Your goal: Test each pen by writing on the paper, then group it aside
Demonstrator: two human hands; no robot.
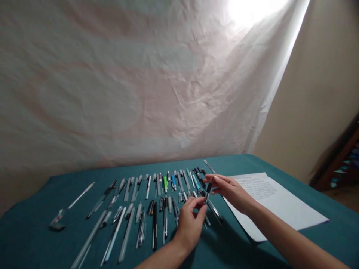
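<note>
A pen (208,189) with a black grip section and a clear barrel is held tilted above the table. My left hand (191,221) pinches the barrel at its lower end between thumb and fingers. At the upper end, the thumb and fingers of my right hand (230,189) close around the dark part near the point. Beneath and beside my hands lie several pens and their parts, among them a clear barrel (214,210) and a black pen (155,226). A green highlighter (165,184) and a blue one (173,182) lie in the far row.
Sheets of paper (291,205), one with handwriting, lie to the right on the dark green tablecloth (322,239). A clear plastic wrapper (58,220) and a thin white stick (81,195) are at the left. Behind the table hangs a pale sheet (157,93).
</note>
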